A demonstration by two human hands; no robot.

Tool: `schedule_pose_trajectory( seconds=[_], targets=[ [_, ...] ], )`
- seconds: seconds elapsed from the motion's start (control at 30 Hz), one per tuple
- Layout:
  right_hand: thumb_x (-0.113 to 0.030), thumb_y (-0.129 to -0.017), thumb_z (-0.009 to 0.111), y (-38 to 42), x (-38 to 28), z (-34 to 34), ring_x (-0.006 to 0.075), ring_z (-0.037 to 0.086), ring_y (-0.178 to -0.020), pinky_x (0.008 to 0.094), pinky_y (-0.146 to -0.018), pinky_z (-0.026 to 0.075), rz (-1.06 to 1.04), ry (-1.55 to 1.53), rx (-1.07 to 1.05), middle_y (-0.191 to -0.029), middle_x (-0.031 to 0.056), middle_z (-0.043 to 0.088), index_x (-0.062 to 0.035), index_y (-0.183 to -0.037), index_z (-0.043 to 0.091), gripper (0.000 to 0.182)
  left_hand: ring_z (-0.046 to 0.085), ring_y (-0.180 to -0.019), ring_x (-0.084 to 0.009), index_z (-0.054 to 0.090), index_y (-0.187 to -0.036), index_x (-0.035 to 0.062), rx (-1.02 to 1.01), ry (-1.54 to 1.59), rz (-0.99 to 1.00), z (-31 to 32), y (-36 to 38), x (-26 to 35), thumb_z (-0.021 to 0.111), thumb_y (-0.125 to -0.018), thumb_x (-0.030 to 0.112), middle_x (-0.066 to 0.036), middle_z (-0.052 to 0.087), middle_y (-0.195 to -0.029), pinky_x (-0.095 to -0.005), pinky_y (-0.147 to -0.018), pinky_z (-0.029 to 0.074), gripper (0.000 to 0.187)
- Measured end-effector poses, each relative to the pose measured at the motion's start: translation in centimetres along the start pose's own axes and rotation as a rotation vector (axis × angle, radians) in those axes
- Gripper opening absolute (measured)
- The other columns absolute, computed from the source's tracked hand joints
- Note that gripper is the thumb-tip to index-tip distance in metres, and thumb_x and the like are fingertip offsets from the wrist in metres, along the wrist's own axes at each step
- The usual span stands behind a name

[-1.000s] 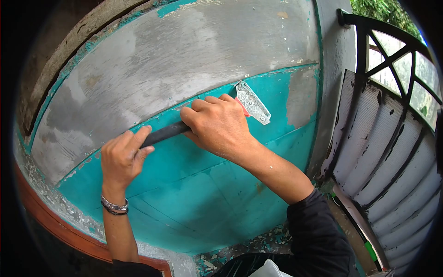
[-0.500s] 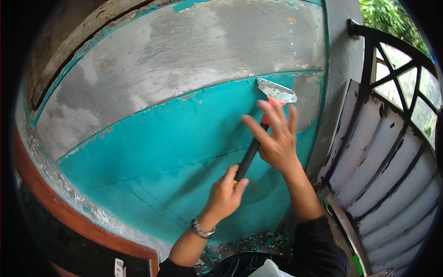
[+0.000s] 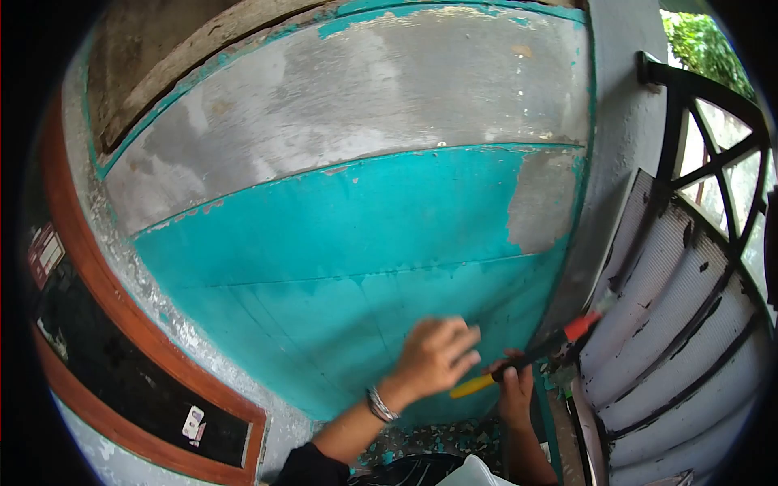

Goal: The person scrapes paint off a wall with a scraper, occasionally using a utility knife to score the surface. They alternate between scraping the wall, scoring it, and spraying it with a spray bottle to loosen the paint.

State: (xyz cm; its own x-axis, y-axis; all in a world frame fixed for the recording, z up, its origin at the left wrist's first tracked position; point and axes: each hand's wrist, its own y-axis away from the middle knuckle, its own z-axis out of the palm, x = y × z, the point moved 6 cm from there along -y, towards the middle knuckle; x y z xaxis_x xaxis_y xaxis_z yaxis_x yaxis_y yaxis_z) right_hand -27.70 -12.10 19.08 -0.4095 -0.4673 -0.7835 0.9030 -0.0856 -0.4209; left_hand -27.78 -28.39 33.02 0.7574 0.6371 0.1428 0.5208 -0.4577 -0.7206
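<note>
My right hand grips a long-handled paint scraper around its black shaft. The scraper tilts up to the right, its yellow butt end towards my left hand and its red collar away from it; the blade is smeared by motion near the gate. My left hand, a beaded bracelet at the wrist, is off the tool, fingers loosely bent and apart, somewhat blurred. Both hands are in front of the lower part of a panel coated in turquoise paint. Bare grey wood shows above, with another scraped patch at the right.
A dark metal gate with corrugated sheeting stands close on the right, beside a grey post. At lower left is a brown wooden frame around dark glass. Paint flakes litter the ground below the panel.
The scraper has left the panel and swung down to the right. My left hand has let go of its handle; my right hand has moved down and now holds the shaft. The view has shifted slightly.
</note>
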Motion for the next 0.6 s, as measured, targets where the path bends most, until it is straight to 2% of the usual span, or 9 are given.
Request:
schedule_pose_trajectory(
  seconds=[0.1, 0.13, 0.2, 0.23, 0.33, 0.43, 0.5, 0.53, 0.6],
  targets=[
    [-0.019, -0.098, 0.052, 2.4, 1.6, -3.1, 0.0205, 0.059, -0.087, 0.0378, -0.085, 0.047, -0.041, 0.05, 0.06, -0.089, 0.0095, 0.058, -0.0001, -0.123, 0.043, 0.033, 0.057, -0.1, -0.0319, 0.067, -0.113, 0.0074, 0.344, -0.383, 0.047, -8.2, -4.8, -3.8, 0.066, -0.085, 0.027, -0.013, 0.059, -0.115, -0.0454, -0.087, 0.043, 0.034],
    [-0.019, -0.098, 0.052, 3.2, 1.7, -3.5, 0.0205, 0.059, -0.087, 0.0378, -0.085, 0.047, -0.031, 0.045, 0.036, -0.089, 0.0095, 0.058, -0.0001, -0.123, 0.043, 0.033, 0.052, -0.111, -0.0339, 0.06, -0.126, 0.0077, 0.416, -0.537, -0.028, -10.5, -6.2, -4.9, 0.063, -0.087, 0.028, -0.016, 0.055, -0.126, -0.0466, -0.094, 0.039, 0.044],
    [-0.018, -0.096, 0.054, 4.6, 1.8, -4.4, 0.0175, 0.057, -0.079, 0.034, -0.078, 0.046, 0.048, 0.185, 0.058, -0.088, 0.0096, 0.059, -0.0002, -0.121, 0.045, 0.032, 0.043, -0.124, -0.035, 0.05, -0.138, 0.0095, 0.526, -0.754, -0.063, -13.9, -8.3, -7.3, 0.061, -0.089, 0.031, -0.018, 0.044, -0.14, -0.0496, -0.105, 0.03, 0.055],
    [-0.018, -0.096, 0.054, 5.0, 2.0, -4.4, 0.0175, 0.057, -0.079, 0.034, -0.078, 0.046, 0.053, 0.179, 0.042, -0.088, 0.0096, 0.059, -0.0002, -0.121, 0.045, 0.032, 0.043, -0.124, -0.035, 0.05, -0.138, 0.0095, 0.528, -0.77, -0.072, -14.5, -8.9, -8.2, 0.061, -0.089, 0.031, -0.018, 0.044, -0.14, -0.0496, -0.105, 0.03, 0.055],
    [-0.018, -0.094, 0.055, 6.0, 3.5, -4.9, 0.0145, 0.054, -0.074, 0.0298, -0.073, 0.043, 0.218, 0.145, 0.107, -0.084, 0.0084, 0.06, 0.0, -0.119, 0.046, 0.032, 0.03, -0.139, -0.0326, 0.038, -0.148, 0.0148, 0.407, -0.872, -0.138, -14.1, -9.5, -10.3, 0.058, -0.09, 0.035, -0.016, 0.027, -0.154, -0.0567, -0.115, 0.014, 0.064],
    [-0.018, -0.094, 0.055, 6.1, 4.4, -4.8, 0.0123, 0.053, -0.07, 0.0282, -0.072, 0.043, 0.328, 0.17, 0.075, -0.081, 0.0068, 0.059, -0.0001, -0.117, 0.048, 0.031, 0.02, -0.146, -0.0316, 0.037, -0.148, 0.0166, 0.35, -0.834, -0.129, -11.6, -9.6, -10.2, 0.058, -0.09, 0.038, -0.014, 0.022, -0.158, -0.0583, -0.116, 0.012, 0.065],
    [-0.019, -0.094, 0.055, 6.0, 4.8, -4.6, 0.0108, 0.051, -0.065, 0.0284, -0.067, 0.044, 0.365, 0.192, 0.065, -0.078, 0.005, 0.058, -0.0002, -0.117, 0.049, 0.031, 0.014, -0.148, -0.031, 0.036, -0.149, 0.0183, 0.079, -0.744, 0.08, -8.1, -9.5, -8.9, 0.057, -0.09, 0.041, -0.013, 0.019, -0.159, -0.0574, -0.117, 0.01, 0.067],
    [-0.019, -0.094, 0.055, 5.9, 4.7, -4.4, 0.0108, 0.051, -0.065, 0.0284, -0.067, 0.044, 0.364, 0.198, 0.062, -0.078, 0.005, 0.058, -0.0002, -0.117, 0.049, 0.031, 0.014, -0.148, -0.031, 0.036, -0.149, 0.0183, 0.084, -0.743, 0.075, -7.5, -9.2, -8.7, 0.057, -0.09, 0.041, -0.013, 0.019, -0.159, -0.0574, -0.117, 0.01, 0.067],
    [-0.017, -0.094, 0.055, 5.6, 4.3, -4.6, 0.0088, 0.049, -0.061, 0.0263, -0.059, 0.043, 0.337, 0.169, 0.112, -0.073, 0.0022, 0.054, -0.0001, -0.118, 0.049, 0.03, 0.018, -0.147, -0.0314, 0.034, -0.15, 0.0158, -0.057, -0.744, 0.536, -5.0, -8.7, -6.1, 0.057, -0.089, 0.042, -0.013, 0.021, -0.159, -0.0554, -0.117, 0.011, 0.07]
  ],
)
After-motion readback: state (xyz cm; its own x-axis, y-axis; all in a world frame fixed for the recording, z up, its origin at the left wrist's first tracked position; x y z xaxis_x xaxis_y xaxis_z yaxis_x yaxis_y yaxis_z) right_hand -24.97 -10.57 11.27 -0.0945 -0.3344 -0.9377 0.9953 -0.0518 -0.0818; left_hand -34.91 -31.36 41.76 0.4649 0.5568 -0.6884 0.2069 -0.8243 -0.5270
